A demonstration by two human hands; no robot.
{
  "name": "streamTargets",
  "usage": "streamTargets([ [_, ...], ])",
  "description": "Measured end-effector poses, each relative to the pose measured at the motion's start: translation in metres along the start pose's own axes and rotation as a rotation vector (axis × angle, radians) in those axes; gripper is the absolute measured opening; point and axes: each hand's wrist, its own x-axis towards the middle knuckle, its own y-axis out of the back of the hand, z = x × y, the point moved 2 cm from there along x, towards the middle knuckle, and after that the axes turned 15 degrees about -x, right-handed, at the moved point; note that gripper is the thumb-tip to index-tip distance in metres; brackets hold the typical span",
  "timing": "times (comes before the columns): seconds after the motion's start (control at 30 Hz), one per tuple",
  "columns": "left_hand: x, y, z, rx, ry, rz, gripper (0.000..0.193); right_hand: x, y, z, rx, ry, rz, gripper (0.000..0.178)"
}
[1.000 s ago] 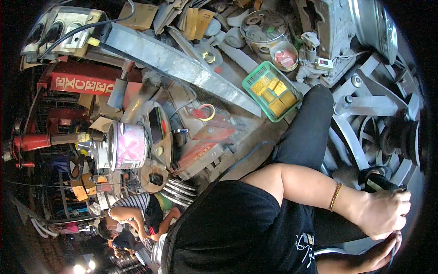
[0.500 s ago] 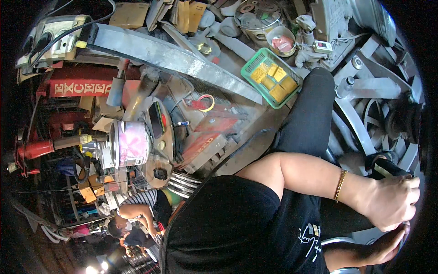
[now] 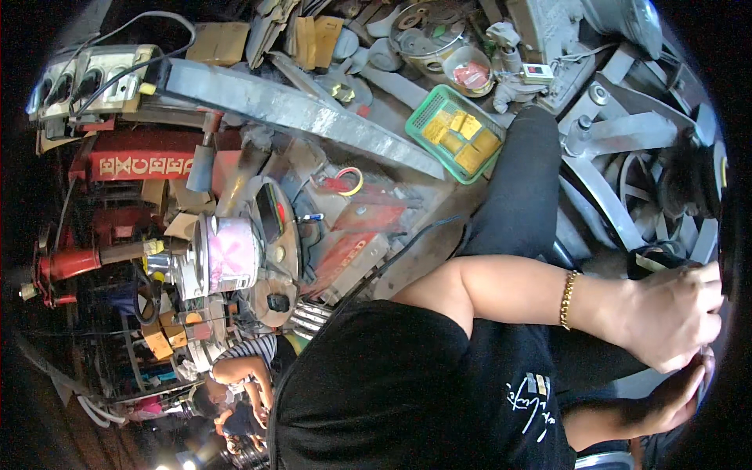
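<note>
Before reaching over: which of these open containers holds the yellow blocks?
The green, rectangular, perforated plastic basket beside the black-trousered knee. The small, round, pale bucket holds pinkish-red contents; the larger round container beside it holds grey pieces.

Two bare hands come together at the right rim: the upper hand [image 3: 675,317], a gold bracelet [image 3: 568,300] at its wrist, has curled fingers, and the lower hand [image 3: 677,395] is just beneath; whatever they grip is hidden. Near them stands a grey metal frame [image 3: 603,200]. Beside a bent, dark-trousered knee [image 3: 534,141], a green basket [image 3: 429,124] holds yellow blocks [image 3: 460,135]. Farther left are a long grey beam [image 3: 298,117], a pink-patterned bucket [image 3: 229,252] and a co-worker in stripes [image 3: 252,351].
</note>
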Motion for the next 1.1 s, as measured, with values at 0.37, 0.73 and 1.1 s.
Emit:
streamTargets([
  [0.37,0.027,0.080,0.033,-0.216,0.266,-0.115,0.026,-0.023,-0.062,-0.101,0.072,0.099,0.044,0.015],
  [0.73,0.028,0.091,0.033,-0.147,0.324,-0.237,0.025,-0.018,-0.063,-0.109,0.038,0.163,-0.024,0.017],
  [1.1,0.025,0.094,0.030,-0.038,0.329,-0.205,0.032,-0.013,-0.065,-0.111,0.021,0.182,-0.024,0.017],
])
